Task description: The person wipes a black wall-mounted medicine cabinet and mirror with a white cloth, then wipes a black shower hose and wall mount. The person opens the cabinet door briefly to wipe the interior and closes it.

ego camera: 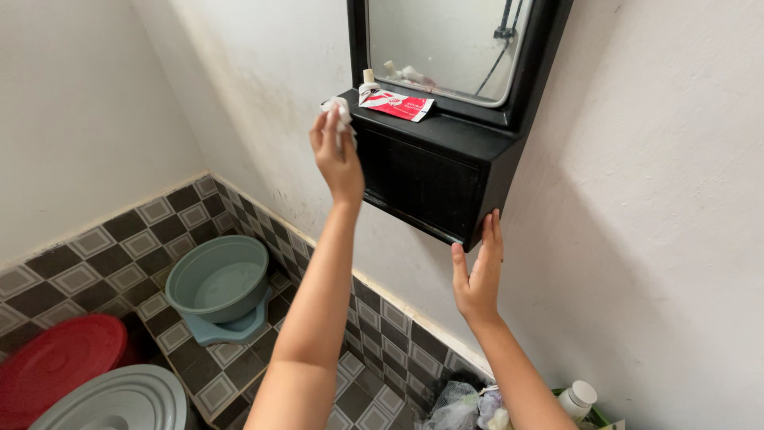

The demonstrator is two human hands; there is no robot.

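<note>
**Both hands at the black mirror shelf**

The left hand [336,155] pinches a crumpled white wipe [341,111] against the left front corner of the black shelf [434,163]; most of the wipe is hidden behind the fingers. The right hand [477,275], open and flat, braces the shelf's lower right corner. A red-and-white tube [396,104] lies on top, the mirror [446,44] above cut off. Bottles at the bottom edge are only partly visible.

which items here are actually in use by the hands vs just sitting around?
In use: left hand holding white cloth; right hand steadying black mirror cabinet.
Lying about: red packet, small bottle, green basin, red lid, grey lid.
</note>
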